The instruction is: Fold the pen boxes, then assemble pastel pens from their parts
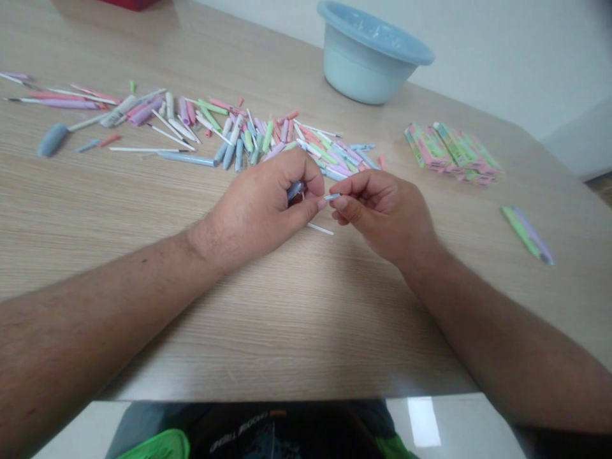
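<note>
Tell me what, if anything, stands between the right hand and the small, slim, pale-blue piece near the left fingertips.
Nothing visible: the right hand pinches the small, slim, pale-blue piece between thumb and fingers, right by the fingertips of the left hand. The thin, straight white stick shows below, clear of that grip.

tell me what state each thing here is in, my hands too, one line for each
Left hand, curled around a shiny blue plastic piece.
Right hand, pinching a small, slender pale-blue piece.
Slender pastel plastic tubes and thin white sticks, loose, scattered, partly heaped.
Light-blue round plastic basin, upright, open-topped.
Pink, green and yellow printed packets, stacked flat.
Slim green and purple pen-shaped pieces, lying side by side.
</note>
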`<state>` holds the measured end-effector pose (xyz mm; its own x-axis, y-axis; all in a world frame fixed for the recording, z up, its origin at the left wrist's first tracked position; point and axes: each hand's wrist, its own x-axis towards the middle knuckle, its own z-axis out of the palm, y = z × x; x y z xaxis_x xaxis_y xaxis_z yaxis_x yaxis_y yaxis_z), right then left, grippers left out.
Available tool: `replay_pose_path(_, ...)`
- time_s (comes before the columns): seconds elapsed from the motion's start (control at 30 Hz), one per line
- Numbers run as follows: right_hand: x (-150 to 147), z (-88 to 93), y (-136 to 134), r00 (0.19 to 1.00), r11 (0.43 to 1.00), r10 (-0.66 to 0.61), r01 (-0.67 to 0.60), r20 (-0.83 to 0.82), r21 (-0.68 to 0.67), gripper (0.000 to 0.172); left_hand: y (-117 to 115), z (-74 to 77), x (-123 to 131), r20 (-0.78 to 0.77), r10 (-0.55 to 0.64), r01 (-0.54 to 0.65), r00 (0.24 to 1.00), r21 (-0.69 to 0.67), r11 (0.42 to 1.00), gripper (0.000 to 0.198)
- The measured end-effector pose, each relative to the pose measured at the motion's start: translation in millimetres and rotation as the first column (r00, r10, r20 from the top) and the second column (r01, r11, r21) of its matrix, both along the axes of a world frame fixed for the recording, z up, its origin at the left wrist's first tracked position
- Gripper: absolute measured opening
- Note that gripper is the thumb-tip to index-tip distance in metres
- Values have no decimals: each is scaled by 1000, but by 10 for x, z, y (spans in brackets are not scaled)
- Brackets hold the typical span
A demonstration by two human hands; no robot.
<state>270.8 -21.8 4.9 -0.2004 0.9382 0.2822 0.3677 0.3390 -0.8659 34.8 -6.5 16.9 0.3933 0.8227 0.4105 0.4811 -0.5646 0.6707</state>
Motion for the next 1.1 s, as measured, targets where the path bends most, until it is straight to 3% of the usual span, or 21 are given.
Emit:
replay_pose_path(0.4,12,-23,0,1000,999,-3,3,6,43,41,-20,-8,-12,-16,2,-1,1000,58,998,4)
replay_pose_path(0.67,-3,-14,16,1000,998,1,-2,15,64,50,31,-108,-8,31,-27,21,999,168,985,8)
replay_pose_path(1.1,-33,29,-18,995,996,-43,37,85,79,53,29,-102,-10,13,-11,8,1000,191,981,12)
